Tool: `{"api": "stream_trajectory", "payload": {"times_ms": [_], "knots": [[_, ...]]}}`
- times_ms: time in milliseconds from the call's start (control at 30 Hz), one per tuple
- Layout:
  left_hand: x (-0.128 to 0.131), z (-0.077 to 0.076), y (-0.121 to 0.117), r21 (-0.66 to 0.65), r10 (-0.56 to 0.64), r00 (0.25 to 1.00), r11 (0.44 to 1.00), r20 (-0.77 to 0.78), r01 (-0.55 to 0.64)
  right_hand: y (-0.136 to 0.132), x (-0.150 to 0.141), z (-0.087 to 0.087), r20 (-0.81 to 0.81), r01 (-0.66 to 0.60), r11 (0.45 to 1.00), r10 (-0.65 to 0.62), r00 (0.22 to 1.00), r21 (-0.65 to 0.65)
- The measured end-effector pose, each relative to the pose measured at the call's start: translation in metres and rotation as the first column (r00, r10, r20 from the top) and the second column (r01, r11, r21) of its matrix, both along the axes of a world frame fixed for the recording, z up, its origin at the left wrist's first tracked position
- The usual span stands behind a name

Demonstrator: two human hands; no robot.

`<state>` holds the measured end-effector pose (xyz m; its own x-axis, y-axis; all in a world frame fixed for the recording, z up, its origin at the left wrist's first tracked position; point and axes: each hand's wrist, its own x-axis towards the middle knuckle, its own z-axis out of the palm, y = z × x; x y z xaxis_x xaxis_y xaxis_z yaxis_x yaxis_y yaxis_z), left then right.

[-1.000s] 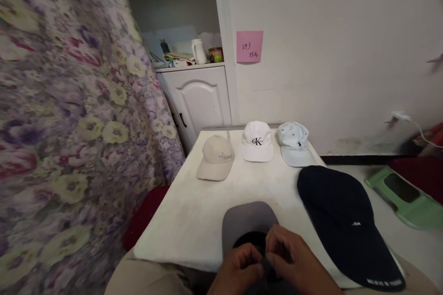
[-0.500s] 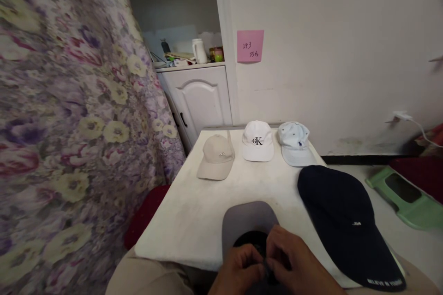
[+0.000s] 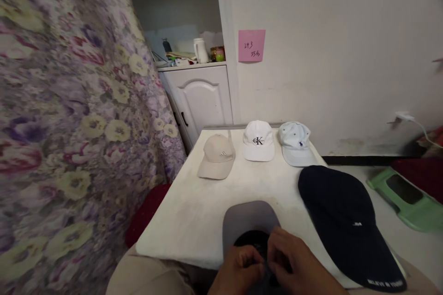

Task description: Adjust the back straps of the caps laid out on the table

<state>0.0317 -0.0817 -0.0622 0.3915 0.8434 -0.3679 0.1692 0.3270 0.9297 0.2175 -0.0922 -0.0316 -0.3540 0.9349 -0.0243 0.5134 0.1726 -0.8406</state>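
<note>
Left hand (image 3: 237,269), right hand (image 3: 297,260), close together, fingers (image 3: 247,252) bent inward

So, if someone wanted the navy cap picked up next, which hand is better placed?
Probably the right hand: the navy cap lies on that side of the table, and the left hand would have to reach past it. Both hands are at the grey-brimmed cap, though.
</note>
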Motion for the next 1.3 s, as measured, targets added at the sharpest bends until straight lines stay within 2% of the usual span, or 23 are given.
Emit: {"api": "stream_trajectory", "payload": {"times_ms": [300,600,967,1300], "knots": [[0.001,0.002,-0.001,0.002,-0.016,1.0,1.0,-0.006,0.016,0.002,-0.001,-0.006,0.01,-0.028,0.999,0.028,1.0,0.035],[-0.001,0.004,0.001,0.014,-0.043,0.998,0.999,-0.037,0.043,0.001,0.001,-0.004,-0.036,-0.021,1.0,0.021,0.999,-0.001],[-0.001,0.003,0.0,0.048,-0.086,0.994,0.995,-0.074,0.089,-0.001,0.001,-0.008,0.004,-0.045,0.998,0.045,0.999,0.054],[-0.004,0.019,-0.002,0.07,-0.124,0.99,0.989,-0.07,0.129,0.001,-0.002,-0.005,0.007,-0.02,0.999,0.02,1.0,0.048]]}}
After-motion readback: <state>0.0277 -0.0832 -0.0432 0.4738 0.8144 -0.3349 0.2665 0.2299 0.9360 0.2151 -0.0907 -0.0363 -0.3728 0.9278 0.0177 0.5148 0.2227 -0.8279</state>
